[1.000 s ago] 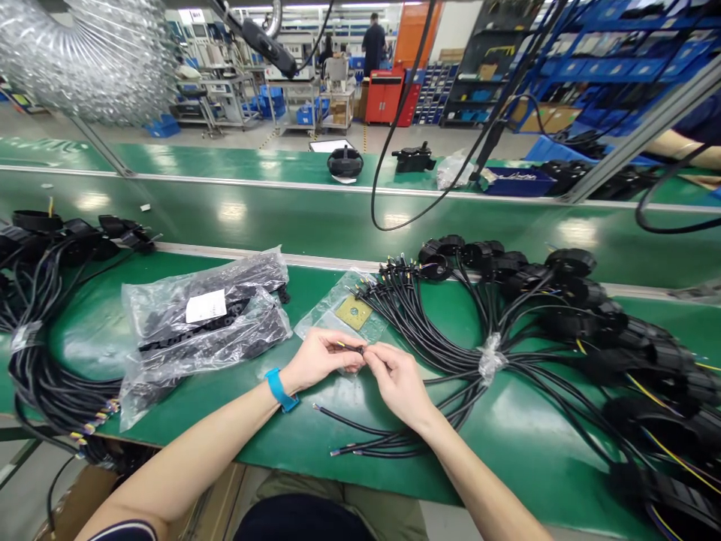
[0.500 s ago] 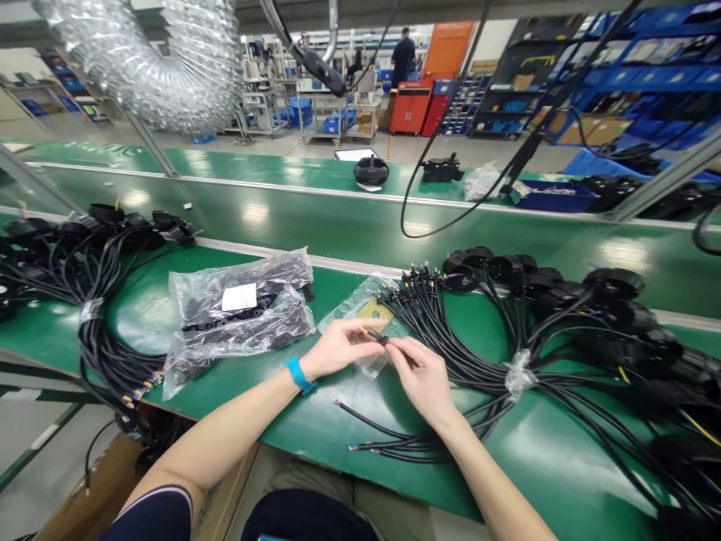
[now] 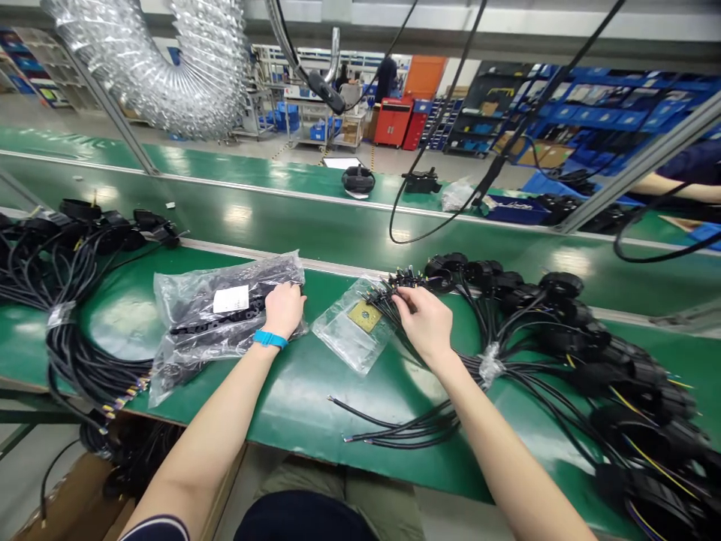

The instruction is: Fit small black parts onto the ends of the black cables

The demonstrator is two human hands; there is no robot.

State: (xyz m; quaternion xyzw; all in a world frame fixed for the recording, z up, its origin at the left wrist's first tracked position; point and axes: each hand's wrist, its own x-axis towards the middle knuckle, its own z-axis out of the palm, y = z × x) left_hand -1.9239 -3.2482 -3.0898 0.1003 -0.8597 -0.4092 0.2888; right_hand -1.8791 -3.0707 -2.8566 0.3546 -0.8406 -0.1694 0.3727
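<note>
My left hand (image 3: 285,309), a blue band at its wrist, rests at the right end of a clear plastic bag (image 3: 197,347) of black parts; its fingers are curled and their tips hidden. At the upper ends of the right bundle of black cables (image 3: 388,308), my right hand (image 3: 425,319) is closed in a pinch on a cable end. Between my hands lies a small clear bag (image 3: 352,348) with a yellowish square piece (image 3: 364,316) at it. Several loose cable ends (image 3: 372,436) point left near the table's front edge.
Another cable bundle (image 3: 84,346) lies at the left. Black round housings (image 3: 563,285) line the right side. A hanging cable (image 3: 394,225) loops beyond the table. A person's arm (image 3: 676,186) shows at far right.
My hands were together over the small bag, holding a cable end. My left hand has moved left to the large bag, my right hand up to the cable ends. The view has shifted.
</note>
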